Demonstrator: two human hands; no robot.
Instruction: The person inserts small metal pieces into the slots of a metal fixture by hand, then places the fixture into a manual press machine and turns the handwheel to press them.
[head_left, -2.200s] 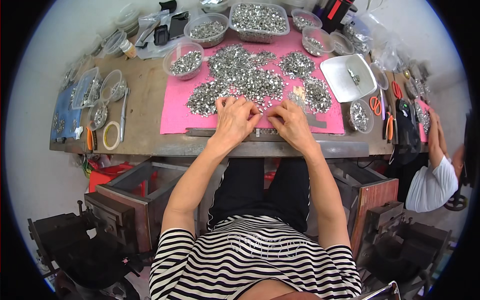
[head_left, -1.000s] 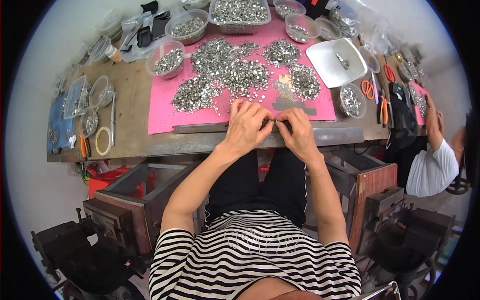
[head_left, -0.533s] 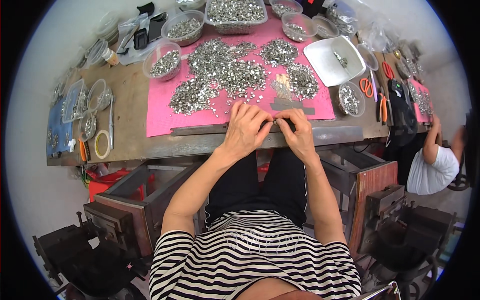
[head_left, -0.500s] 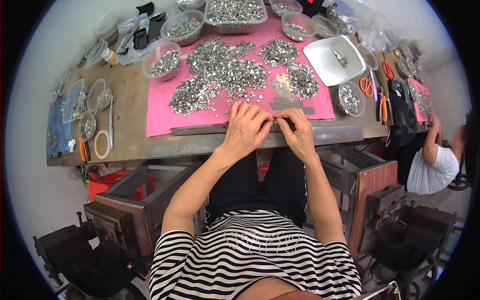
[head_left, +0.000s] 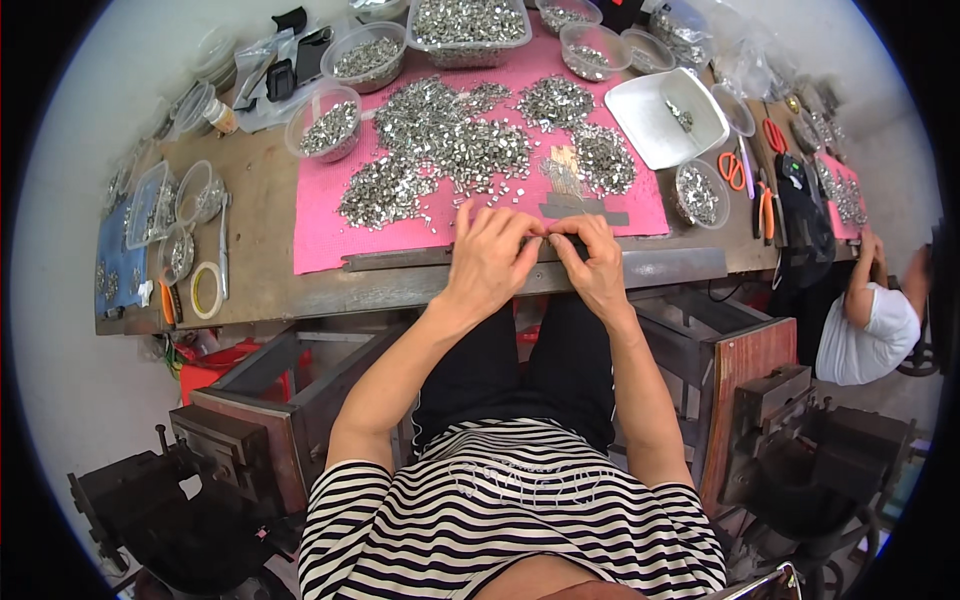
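Nearest, just before the pink mat (head_left: 322,240), a grey steel bar (head_left: 680,268) edges the bench, its long axis running left to right. Between that bar and the mat's near edge lies a dark metal strip (head_left: 395,260), also lengthwise left to right, one end pointing left; the hands hide its other end. Over it, at the mat's near edge right of the middle, the left hand (head_left: 490,258) and right hand (head_left: 592,265) almost meet, thumb and forefinger of each drawn close — whether they pinch anything, I cannot tell. Just beyond the right hand, flat grey strips (head_left: 590,216) lie on the mat, their length mostly left to right. Farther over the mat spread heaps of small metal pieces (head_left: 485,150), pointing every way. A white tray (head_left: 640,108) sits slantwise across the mat's right edge, and a full rectangular tub (head_left: 471,46) stands at its far side.
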